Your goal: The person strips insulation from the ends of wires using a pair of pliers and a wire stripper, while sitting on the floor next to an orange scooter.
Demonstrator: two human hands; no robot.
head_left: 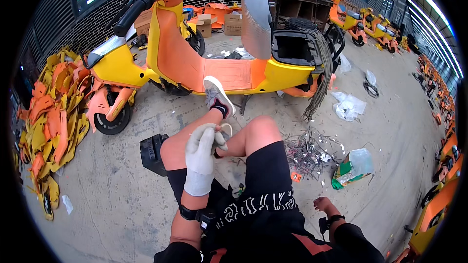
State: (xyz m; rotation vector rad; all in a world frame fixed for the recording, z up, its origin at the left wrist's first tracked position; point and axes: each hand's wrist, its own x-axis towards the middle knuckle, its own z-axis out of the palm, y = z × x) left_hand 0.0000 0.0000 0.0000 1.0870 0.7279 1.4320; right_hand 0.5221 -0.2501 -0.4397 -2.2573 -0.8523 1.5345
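My left hand (200, 141), in a whitish work glove, is raised over my knees with its fingers closed. A thin pale loop (227, 128) sticks out beside its fingertips; its kind is too small to make out. My right hand (321, 203) is bare, out low to the right over the floor, with loosely bent fingers and nothing visible in them. Before me stands a yellow and orange electric scooter (214, 70). Its grey seat (257, 19) is tipped upright over an open black compartment (292, 48). My left foot, in a grey shoe (218, 96), rests against the footboard's edge.
Yellow and orange plastic panels (53, 117) are heaped at the left. A black box-shaped part (154, 154) lies by my left leg. Cable scraps (312, 156) and a green and white bag (352, 168) lie at the right. More scooters (378, 29) stand far right.
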